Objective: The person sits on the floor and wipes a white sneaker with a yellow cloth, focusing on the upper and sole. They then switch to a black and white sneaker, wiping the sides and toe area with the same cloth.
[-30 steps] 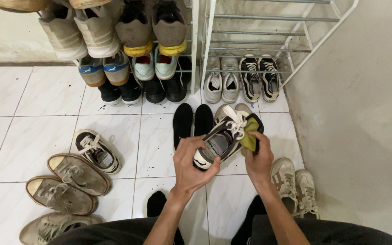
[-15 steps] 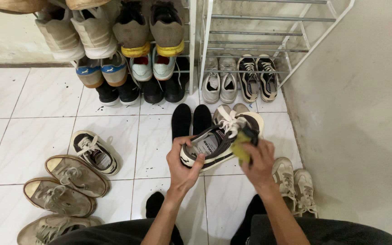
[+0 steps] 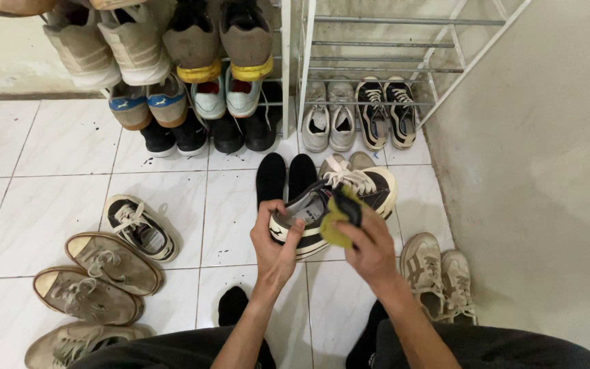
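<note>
Above the white tiled floor (image 3: 56,147): a person holds a black-and-cream sneaker (image 3: 332,208) in mid-air, toe pointing away.
Left hand (image 3: 276,239): grip closed round the sneaker's heel.
Right hand (image 3: 371,242): grip closed on a yellow-green cloth (image 3: 336,222), pressed to the sneaker's side.
Change: a second ago the cloth sat near the toe and laces; it has slid back toward the heel, so the wiping appears to be progressing along the side.
Around: black insoles (image 3: 285,174) below, beige pair (image 3: 438,273) by the right knee, loose shoes left, white shoe racks (image 3: 377,61) behind.
</note>
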